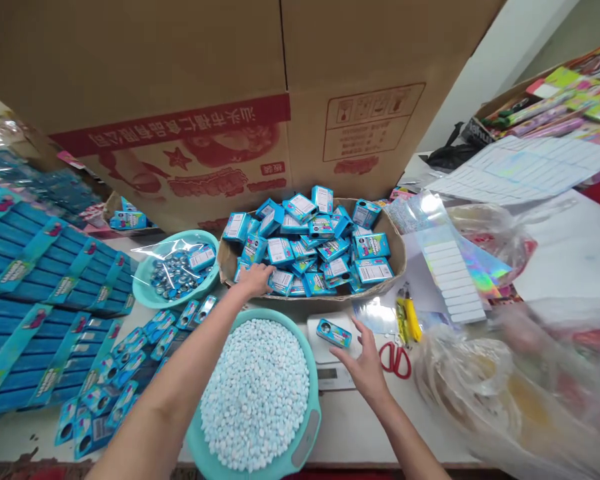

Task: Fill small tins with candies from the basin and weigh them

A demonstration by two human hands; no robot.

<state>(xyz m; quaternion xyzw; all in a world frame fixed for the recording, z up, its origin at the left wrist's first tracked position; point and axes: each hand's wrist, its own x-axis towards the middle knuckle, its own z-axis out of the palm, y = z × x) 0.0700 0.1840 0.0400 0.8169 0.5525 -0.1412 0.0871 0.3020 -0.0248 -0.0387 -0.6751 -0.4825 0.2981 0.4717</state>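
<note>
"Reaching where, that left hand (257,280)?"

"Over the front of the carton (401,257), heaped with small blue boxes (301,207); whether its grip has one, I cannot tell."

"And the right hand (364,365)?"

"Spread open beside a lone blue box (334,333) on the white scale (314,333)."

"The tubs?"

"The big tub (314,393) holds pale blue pieces (257,393); the smaller tub (143,293), shiny pieces (175,277) and blue packaging; both sit on the counter (345,420)."

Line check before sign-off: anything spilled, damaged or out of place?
No candies seen spilled outside the large basin. Two oddities: the table has brown patches along its front-left edge, perhaps stains or peeling; clear film lies loosely across the small basin, overhanging its rim.
</note>
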